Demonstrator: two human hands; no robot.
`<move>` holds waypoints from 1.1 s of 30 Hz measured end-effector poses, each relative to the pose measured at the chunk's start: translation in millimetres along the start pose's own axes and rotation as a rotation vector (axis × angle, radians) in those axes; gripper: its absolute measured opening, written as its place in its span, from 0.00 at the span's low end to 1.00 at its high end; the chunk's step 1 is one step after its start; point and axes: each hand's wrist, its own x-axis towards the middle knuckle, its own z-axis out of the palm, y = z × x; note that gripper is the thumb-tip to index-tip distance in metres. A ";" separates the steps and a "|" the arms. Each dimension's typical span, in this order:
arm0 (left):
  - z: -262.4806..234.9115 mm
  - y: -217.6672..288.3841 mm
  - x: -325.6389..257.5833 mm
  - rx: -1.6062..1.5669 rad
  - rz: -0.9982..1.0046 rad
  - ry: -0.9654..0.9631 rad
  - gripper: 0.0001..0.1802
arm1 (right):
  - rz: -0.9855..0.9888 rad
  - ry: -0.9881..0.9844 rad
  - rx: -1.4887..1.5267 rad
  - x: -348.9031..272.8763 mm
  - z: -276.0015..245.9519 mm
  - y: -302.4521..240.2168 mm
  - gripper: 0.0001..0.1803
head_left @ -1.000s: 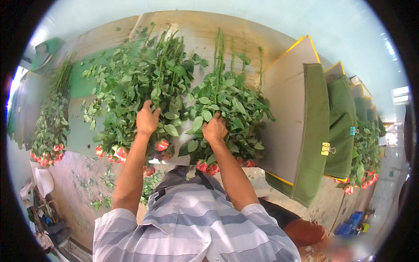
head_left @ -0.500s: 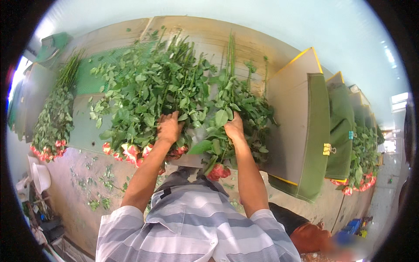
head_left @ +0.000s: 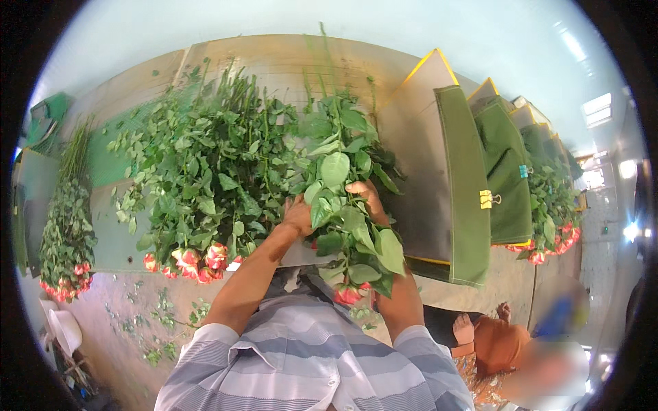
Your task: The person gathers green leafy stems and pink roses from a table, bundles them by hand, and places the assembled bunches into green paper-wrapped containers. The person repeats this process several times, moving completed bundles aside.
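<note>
Before me hangs a rose with long leafy stem, its pink-red bloom (head_left: 348, 294) low by my shirt and its large green leaves (head_left: 334, 169) raised toward me. My right hand (head_left: 367, 196) is closed round it among the leaves, thumb side showing. My left hand (head_left: 297, 216) sits just left of the same leaves, at the edge of the rose heap; its fingers are mostly hidden by foliage. On the table to the left lies a big heap of roses (head_left: 199, 161), pink-and-cream blooms toward me and stems pointing away.
Another rose bundle (head_left: 68, 219) lies at the far left. Green-covered upright dividers (head_left: 462, 185) with binder clips line the right, with more roses (head_left: 552, 205) beyond. A person in orange-brown (head_left: 500, 346) is low at the right. Fallen leaves (head_left: 161, 308) litter the floor.
The leafy rose has come up closer to me, its leaves now covering part of both hands. My left hand has moved right and nearer to it. The view has shifted right.
</note>
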 end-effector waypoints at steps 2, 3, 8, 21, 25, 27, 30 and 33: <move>27.7 -19.3 15.8 -0.032 -0.003 -0.033 0.31 | -0.271 -0.061 -0.048 -31.2 33.3 -24.5 0.23; 37.6 -23.5 23.4 -0.085 -0.019 -0.062 0.31 | -0.265 -0.044 -0.084 -38.3 24.2 -27.4 0.23; 24.6 -25.0 11.5 -0.071 0.019 0.051 0.30 | -0.462 0.320 -0.546 -121.0 34.0 -49.0 0.26; -87.9 -19.2 -88.9 -0.788 0.242 0.353 0.18 | -0.891 1.540 -0.429 -397.6 -83.6 24.8 0.25; -145.1 -48.5 -123.7 -0.677 0.118 0.576 0.17 | -0.866 1.715 -0.749 -428.6 -133.2 63.5 0.16; -171.2 -54.4 -135.5 -0.656 0.107 0.765 0.18 | -0.331 1.864 -1.381 -463.8 -178.8 115.2 0.20; -198.6 -88.4 -140.0 -0.520 -0.038 0.923 0.19 | -0.130 2.003 -1.714 -479.8 -186.2 140.2 0.21; -208.6 -150.1 -146.0 -0.293 -0.148 1.010 0.19 | -0.336 2.028 -1.732 -442.5 -158.9 99.4 0.20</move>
